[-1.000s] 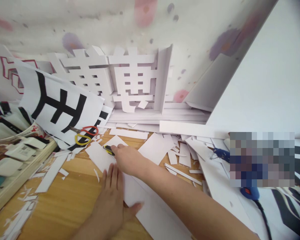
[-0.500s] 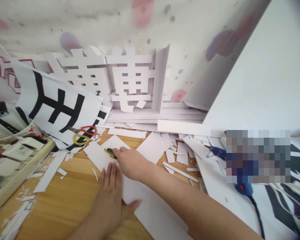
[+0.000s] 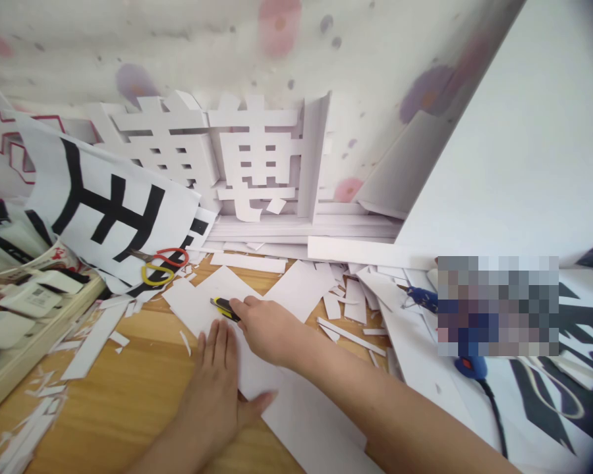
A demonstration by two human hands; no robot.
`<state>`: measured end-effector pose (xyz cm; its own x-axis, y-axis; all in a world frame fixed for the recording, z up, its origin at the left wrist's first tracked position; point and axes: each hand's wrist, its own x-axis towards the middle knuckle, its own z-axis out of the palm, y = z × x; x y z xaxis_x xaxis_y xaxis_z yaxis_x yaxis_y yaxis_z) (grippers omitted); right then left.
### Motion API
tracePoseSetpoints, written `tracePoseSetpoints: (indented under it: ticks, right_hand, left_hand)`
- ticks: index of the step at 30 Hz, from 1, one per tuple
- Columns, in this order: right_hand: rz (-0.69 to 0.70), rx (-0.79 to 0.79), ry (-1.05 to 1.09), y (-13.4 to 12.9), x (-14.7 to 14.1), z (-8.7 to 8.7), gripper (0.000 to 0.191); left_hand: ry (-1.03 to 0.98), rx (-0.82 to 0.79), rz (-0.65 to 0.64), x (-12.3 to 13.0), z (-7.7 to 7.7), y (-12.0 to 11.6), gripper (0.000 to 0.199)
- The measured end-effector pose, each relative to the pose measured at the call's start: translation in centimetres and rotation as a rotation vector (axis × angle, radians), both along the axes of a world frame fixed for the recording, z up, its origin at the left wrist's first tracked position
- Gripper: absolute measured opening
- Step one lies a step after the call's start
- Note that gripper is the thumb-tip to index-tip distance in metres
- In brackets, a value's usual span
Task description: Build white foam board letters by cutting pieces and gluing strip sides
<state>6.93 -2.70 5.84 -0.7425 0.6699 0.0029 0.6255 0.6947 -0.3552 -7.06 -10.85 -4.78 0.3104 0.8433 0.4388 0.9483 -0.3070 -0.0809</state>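
Your yellow-and-black utility knife is low over the white board, blade pointing away and leftward; your right hand has its fingers closed round the handle. Your left hand lies flat, thumb out, gripping nothing, fingertips just beside the knife. Farther left, red-and-yellow-handled scissors rest on a character-printed sheet; at right is a partly pixelated blue glue gun

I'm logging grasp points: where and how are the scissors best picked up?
Probably by the red loop and yellow loop of the scissors, coming from the near right: the loops spread that way, while the blades point left over the printed sheet.
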Motion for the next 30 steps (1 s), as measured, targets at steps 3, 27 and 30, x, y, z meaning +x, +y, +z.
tracePoseSetpoints:
  ticks: [3, 27, 30]
  right_hand:
    - [-0.003, -0.014, -0.004, -0.2, 0.3, 0.1, 0.033]
    - [-0.034, -0.004, -0.073, -2.2, 2.8, 0.4, 0.036]
    - [-0.031, -0.024, -0.076, -2.4, 3.0, 0.6, 0.037]
  left_hand:
    - [-0.004, 0.011, -0.017, 0.0, 0.0, 0.0, 0.107]
    - [-0.006, -0.033, 0.035, 0.1, 0.3, 0.0, 0.104]
    - [-0.019, -0.048, 0.040, 0.1, 0.4, 0.0, 0.105]
